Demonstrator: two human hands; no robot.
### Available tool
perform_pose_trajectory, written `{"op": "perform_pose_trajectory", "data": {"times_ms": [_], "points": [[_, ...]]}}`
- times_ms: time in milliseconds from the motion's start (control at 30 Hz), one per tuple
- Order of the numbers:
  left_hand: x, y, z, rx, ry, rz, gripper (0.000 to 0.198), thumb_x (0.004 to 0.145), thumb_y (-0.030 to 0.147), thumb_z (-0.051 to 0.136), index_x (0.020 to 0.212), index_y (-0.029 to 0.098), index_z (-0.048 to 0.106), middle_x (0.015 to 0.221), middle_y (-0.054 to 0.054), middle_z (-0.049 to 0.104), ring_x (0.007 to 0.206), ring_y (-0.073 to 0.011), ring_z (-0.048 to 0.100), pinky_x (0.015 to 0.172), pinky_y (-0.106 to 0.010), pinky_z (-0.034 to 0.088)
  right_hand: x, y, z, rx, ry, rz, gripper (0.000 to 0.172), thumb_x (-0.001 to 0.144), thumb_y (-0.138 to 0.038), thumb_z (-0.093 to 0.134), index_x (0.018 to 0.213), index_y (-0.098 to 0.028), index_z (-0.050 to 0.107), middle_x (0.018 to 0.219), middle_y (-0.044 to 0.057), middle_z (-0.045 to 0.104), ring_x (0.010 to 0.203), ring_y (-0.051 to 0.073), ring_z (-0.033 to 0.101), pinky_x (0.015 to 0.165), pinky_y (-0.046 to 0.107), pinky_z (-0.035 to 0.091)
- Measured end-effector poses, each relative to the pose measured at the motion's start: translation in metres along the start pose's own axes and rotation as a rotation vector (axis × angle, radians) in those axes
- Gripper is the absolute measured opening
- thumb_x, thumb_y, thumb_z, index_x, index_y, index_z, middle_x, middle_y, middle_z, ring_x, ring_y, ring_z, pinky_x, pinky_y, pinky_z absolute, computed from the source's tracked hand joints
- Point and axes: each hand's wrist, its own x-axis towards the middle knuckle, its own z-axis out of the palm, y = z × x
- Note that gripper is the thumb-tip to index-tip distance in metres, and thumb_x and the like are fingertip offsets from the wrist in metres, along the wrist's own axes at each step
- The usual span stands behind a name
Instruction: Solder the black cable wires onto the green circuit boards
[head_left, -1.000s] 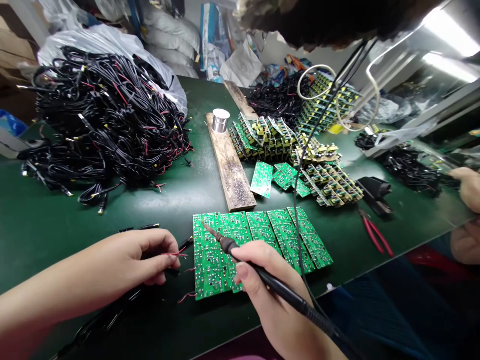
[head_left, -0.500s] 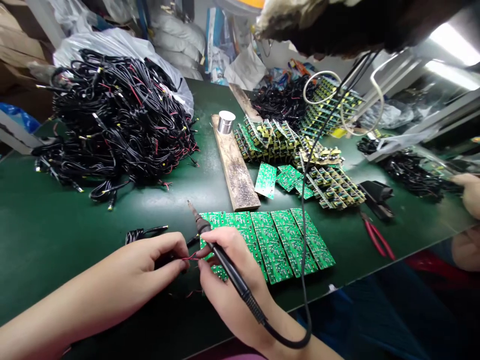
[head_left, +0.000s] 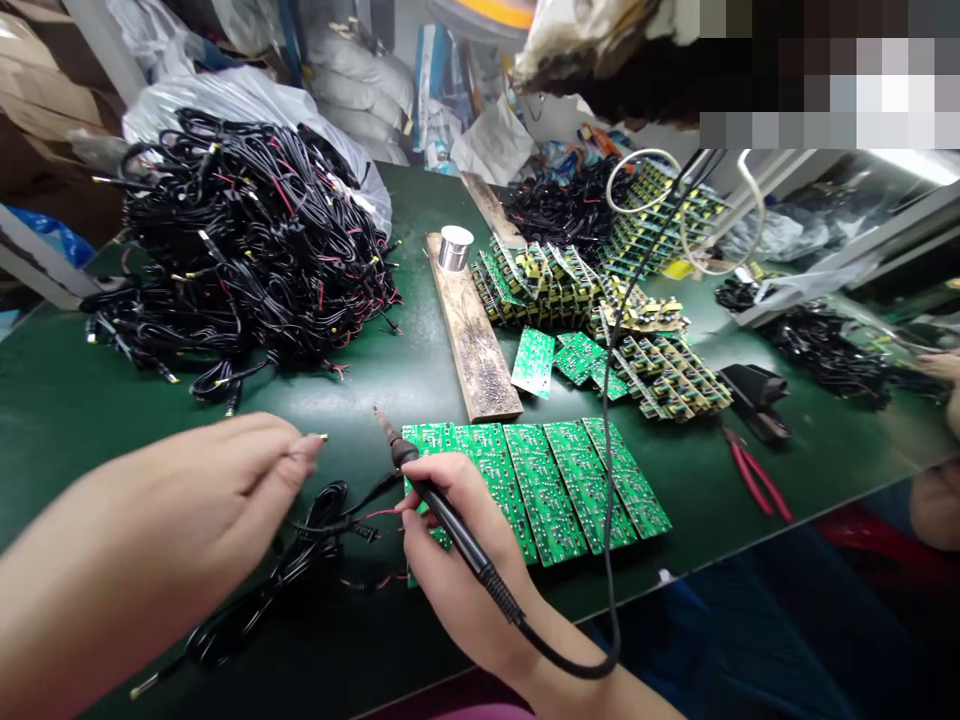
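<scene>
My right hand (head_left: 465, 540) grips a black soldering iron (head_left: 457, 528), its tip up and to the left. The same hand's thumb and fingertips also pinch a thin red wire (head_left: 384, 514) at the left edge of the green circuit boards (head_left: 555, 490), which lie in a row. Left of these, my left hand (head_left: 232, 490) is closed on a cable plug, whose yellowish tip (head_left: 322, 437) sticks out past the fingers. Beneath and beside that hand, coiled black cables (head_left: 319, 525) lie on the table, partly hidden by it.
A large heap of black cables (head_left: 247, 240) stands at the back left. A solder-spattered wooden board (head_left: 480, 350) carries a silvery cylinder (head_left: 455, 250). Stacked circuit boards (head_left: 660, 370), red-handled pliers (head_left: 756, 475) and another person's hand (head_left: 937, 505) are on the right. The iron's cord (head_left: 611, 560) hangs across the boards.
My left hand has let go of the red wires and moved left and up, now holding a plug end. Coiled cables show beneath it. My right hand stays almost still.
</scene>
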Motion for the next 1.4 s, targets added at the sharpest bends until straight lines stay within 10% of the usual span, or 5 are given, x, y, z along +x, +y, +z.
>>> {"op": "perform_pose_trajectory", "data": {"times_ms": [133, 333, 600, 967, 1400], "points": [[0.008, 0.021, 0.017, -0.101, -0.327, 0.145, 0.052, 0.108, 0.06, 0.041, 0.11, 0.036, 0.087, 0.116, -0.001, 0.085, 0.106, -0.0289, 0.079, 0.095, -0.043, 0.058, 0.003, 0.003, 0.001, -0.029, 0.01, -0.048, 0.047, 0.101, 0.001, 0.064, 0.136, -0.029, 0.067, 0.124, 0.001, 0.074, 0.114, 0.016, 0.074, 0.108, 0.031, 0.061], [0.015, 0.029, 0.033, -0.191, -0.457, 0.031, 0.046, 0.097, 0.059, 0.045, 0.101, 0.034, 0.084, 0.105, -0.003, 0.086, 0.096, -0.0288, 0.079, 0.085, -0.041, 0.059, 0.003, 0.006, -0.002, -0.077, 0.019, -0.055, 0.049, 0.099, 0.003, 0.064, 0.137, -0.029, 0.066, 0.122, 0.0, 0.073, 0.113, 0.015, 0.075, 0.107, 0.029, 0.062], [0.019, 0.03, 0.039, -0.142, -0.431, -0.049, 0.045, 0.097, 0.056, 0.04, 0.107, 0.031, 0.077, 0.109, -0.003, 0.085, 0.098, -0.0285, 0.078, 0.087, -0.042, 0.055, 0.003, 0.007, -0.006, -0.124, 0.028, -0.004, 0.049, 0.097, -0.002, 0.066, 0.138, -0.03, 0.065, 0.122, 0.0, 0.072, 0.096, 0.014, 0.077, 0.094, 0.031, 0.067], [0.023, 0.027, 0.07, -0.054, -0.343, -0.019, 0.04, 0.105, 0.05, 0.041, 0.108, 0.031, 0.075, 0.111, -0.004, 0.083, 0.1, -0.0287, 0.077, 0.085, -0.042, 0.049, -0.017, -0.031, -0.082, -0.343, 0.086, 0.097, 0.017, 0.108, -0.022, 0.073, 0.118, -0.034, 0.081, 0.107, -0.004, 0.087, 0.093, 0.014, 0.084, 0.088, 0.02, 0.071], [0.023, 0.026, 0.073, -0.188, -0.336, -0.137, 0.044, 0.102, 0.06, 0.045, 0.107, 0.03, 0.077, 0.107, -0.004, 0.082, 0.096, -0.0289, 0.074, 0.085, -0.044, 0.051, -0.013, -0.025, -0.067, -0.226, 0.021, 0.211, 0.012, 0.106, -0.026, 0.074, 0.109, -0.029, 0.084, 0.095, -0.003, 0.088, 0.08, 0.015, 0.085, 0.069, 0.021, 0.069]]}}
